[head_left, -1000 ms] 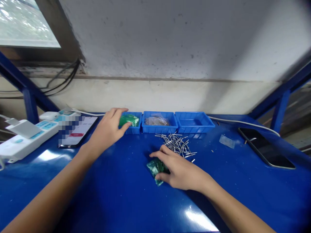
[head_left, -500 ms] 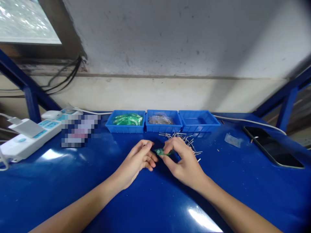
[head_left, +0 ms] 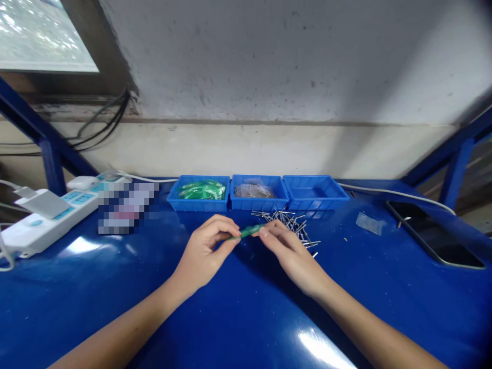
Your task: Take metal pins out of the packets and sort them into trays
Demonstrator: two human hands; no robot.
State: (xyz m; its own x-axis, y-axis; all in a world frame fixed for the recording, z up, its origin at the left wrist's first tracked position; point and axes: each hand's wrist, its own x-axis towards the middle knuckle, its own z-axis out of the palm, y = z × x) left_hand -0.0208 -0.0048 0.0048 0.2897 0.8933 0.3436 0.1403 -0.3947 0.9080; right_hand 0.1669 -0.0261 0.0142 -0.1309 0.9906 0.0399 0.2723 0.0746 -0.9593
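Observation:
A small green plastic packet (head_left: 250, 230) is stretched between my hands above the blue table. My left hand (head_left: 209, 251) pinches its left end between thumb and fingers. At the other end, my right hand (head_left: 290, 248) is closed on it with thumb and fingertips. What the packet contains, if anything, I cannot make out. Just behind my right hand lies a loose heap of thin metal pins (head_left: 295, 225), partly hidden by the fingers.
Three blue bins line the wall: one with green packets (head_left: 203, 189), one with a clear bag of brownish pieces (head_left: 254, 188), and a right-hand bin (head_left: 313, 192). A power strip (head_left: 46, 220) stands left; a phone (head_left: 434, 233) and clear bag (head_left: 369, 223) lie right.
My left hand has turned and closed on the packet's left end, which only my right hand held before. The packet has risen slightly and now spans both hands.

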